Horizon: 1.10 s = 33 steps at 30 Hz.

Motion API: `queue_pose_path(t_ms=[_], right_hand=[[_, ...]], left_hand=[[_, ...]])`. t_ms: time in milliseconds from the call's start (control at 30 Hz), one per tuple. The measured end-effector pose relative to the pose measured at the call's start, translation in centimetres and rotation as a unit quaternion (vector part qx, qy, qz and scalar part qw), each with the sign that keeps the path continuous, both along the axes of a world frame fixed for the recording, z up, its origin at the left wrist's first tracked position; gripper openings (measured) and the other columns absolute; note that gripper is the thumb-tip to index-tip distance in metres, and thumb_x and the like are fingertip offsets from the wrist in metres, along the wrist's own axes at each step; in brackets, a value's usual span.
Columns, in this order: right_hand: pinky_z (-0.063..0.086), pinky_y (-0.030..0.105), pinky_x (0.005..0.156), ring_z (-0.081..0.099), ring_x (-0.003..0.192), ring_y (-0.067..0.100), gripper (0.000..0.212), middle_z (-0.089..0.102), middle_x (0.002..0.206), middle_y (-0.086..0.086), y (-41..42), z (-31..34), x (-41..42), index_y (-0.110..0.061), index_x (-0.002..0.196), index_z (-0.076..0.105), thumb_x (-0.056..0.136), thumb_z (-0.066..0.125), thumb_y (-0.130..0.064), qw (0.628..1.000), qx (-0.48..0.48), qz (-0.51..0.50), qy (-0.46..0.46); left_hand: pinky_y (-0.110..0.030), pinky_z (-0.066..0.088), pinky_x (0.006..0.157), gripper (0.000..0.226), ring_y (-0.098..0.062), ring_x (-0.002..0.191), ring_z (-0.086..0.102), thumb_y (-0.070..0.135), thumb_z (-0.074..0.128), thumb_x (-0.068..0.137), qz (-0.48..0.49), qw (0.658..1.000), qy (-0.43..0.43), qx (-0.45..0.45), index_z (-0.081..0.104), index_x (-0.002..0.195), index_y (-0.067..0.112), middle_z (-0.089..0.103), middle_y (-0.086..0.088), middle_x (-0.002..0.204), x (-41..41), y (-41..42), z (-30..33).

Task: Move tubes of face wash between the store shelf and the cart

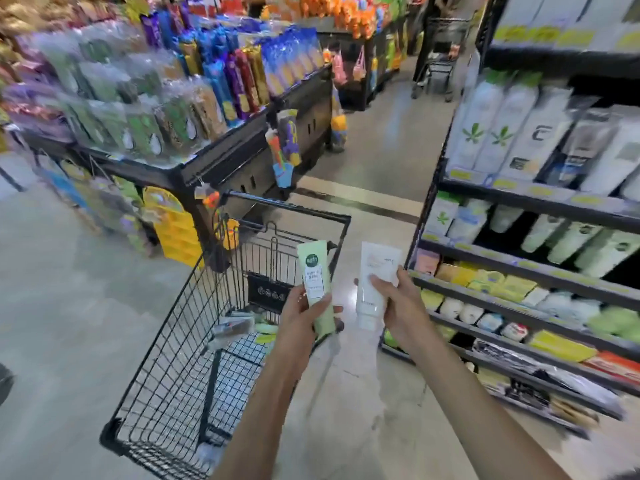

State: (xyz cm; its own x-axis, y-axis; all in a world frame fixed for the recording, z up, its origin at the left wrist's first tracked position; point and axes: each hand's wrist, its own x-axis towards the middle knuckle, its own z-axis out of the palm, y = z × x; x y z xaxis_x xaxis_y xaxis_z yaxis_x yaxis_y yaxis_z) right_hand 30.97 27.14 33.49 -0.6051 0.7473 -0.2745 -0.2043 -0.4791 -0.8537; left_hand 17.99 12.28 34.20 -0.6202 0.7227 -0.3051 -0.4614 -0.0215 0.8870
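Each hand grips a tube held upright, the left hand [304,315] closed around the green tube [317,282] above the cart [180,327], the right hand [398,299] pinching the white tube [375,282] nearer the shelf [519,271].

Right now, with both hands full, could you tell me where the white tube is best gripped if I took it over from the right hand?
Grip the white tube on its wide, flat upper half, which stands clear above the right hand. It is held nearly upright, cap end down, with the fingers around its lower body. Come from above or from the cart side, pinching the flat faces; that is my judgement.
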Motion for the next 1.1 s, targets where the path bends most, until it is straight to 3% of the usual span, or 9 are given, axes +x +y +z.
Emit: queue_pose_path(t_ms=[133,233,300,433,567,700,933,1100], right_hand=[[0.052,0.058,0.102,0.068,0.115,0.037,0.041,0.070,0.128,0.016,1.6,1.5,7.1,-0.015,0.132,0.062,0.092,0.071,-0.011,0.998,-0.002,-0.055,-0.012],[0.063,0.048,0.077,0.072,0.096,0.032,0.029,0.075,0.118,0.014,2.5,2.6,13.0,-0.014,0.126,0.064,0.097,0.067,-0.012,0.996,-0.009,-0.090,-0.017],[0.062,0.042,0.070,0.073,0.094,0.029,0.032,0.076,0.117,0.011,3.0,3.0,16.9,-0.016,0.129,0.062,0.098,0.067,-0.013,0.994,-0.003,-0.110,-0.022],[0.059,0.050,0.088,0.071,0.110,0.035,0.037,0.075,0.121,0.009,4.0,3.1,24.7,-0.022,0.131,0.061,0.096,0.069,-0.013,0.988,0.005,-0.154,-0.030],[0.059,0.047,0.089,0.071,0.111,0.031,0.045,0.076,0.118,0.004,4.4,3.2,31.9,-0.024,0.132,0.060,0.091,0.073,-0.008,0.982,0.025,-0.182,-0.045],[0.058,0.047,0.090,0.073,0.105,0.022,0.053,0.078,0.111,-0.004,4.8,2.7,37.2,-0.033,0.125,0.060,0.084,0.080,-0.006,0.975,0.045,-0.206,-0.072],[0.058,0.046,0.087,0.073,0.106,0.024,0.062,0.076,0.116,-0.001,6.5,1.2,42.9,-0.030,0.133,0.057,0.082,0.082,-0.006,0.964,0.032,-0.251,-0.076],[0.057,0.053,0.095,0.072,0.108,0.027,0.059,0.077,0.115,0.001,9.2,0.2,44.9,-0.029,0.129,0.060,0.081,0.083,-0.007,0.962,0.026,-0.260,-0.075]], left_hand=[[-0.049,0.061,0.084,0.041,-0.038,0.101,0.074,0.004,0.072,0.092,-0.071,0.996,0.049,-0.005,0.055,0.127,0.014,0.075,-0.015,0.114,5.8,4.0,1.1],[-0.040,0.059,0.071,0.039,-0.033,0.093,0.075,0.003,0.073,0.089,-0.108,0.993,0.053,0.003,0.053,0.122,0.013,0.076,-0.017,0.110,11.1,6.7,2.0],[-0.034,0.057,0.062,0.037,-0.028,0.086,0.075,0.001,0.073,0.090,-0.133,0.990,0.054,0.007,0.055,0.120,0.013,0.076,-0.017,0.110,14.6,8.2,2.2],[-0.039,0.057,0.074,0.038,-0.027,0.091,0.071,0.000,0.070,0.091,-0.180,0.982,0.051,0.016,0.062,0.126,0.013,0.075,-0.017,0.113,21.6,10.6,1.9],[-0.042,0.056,0.084,0.035,-0.024,0.104,0.073,0.006,0.068,0.095,-0.212,0.976,0.040,0.010,0.063,0.128,0.018,0.076,-0.009,0.116,27.9,12.6,1.6],[-0.042,0.058,0.079,0.038,-0.027,0.101,0.073,0.006,0.068,0.095,-0.239,0.970,0.039,-0.002,0.062,0.130,0.018,0.076,-0.013,0.114,32.9,14.3,1.4],[-0.038,0.060,0.069,0.033,-0.024,0.093,0.075,0.004,0.068,0.095,-0.276,0.961,0.026,-0.013,0.064,0.123,0.019,0.078,-0.012,0.110,38.1,17.5,1.2],[-0.043,0.057,0.080,0.036,-0.025,0.090,0.072,0.003,0.069,0.094,-0.296,0.955,0.018,-0.025,0.063,0.127,0.016,0.078,-0.013,0.106,39.9,21.3,0.3]])
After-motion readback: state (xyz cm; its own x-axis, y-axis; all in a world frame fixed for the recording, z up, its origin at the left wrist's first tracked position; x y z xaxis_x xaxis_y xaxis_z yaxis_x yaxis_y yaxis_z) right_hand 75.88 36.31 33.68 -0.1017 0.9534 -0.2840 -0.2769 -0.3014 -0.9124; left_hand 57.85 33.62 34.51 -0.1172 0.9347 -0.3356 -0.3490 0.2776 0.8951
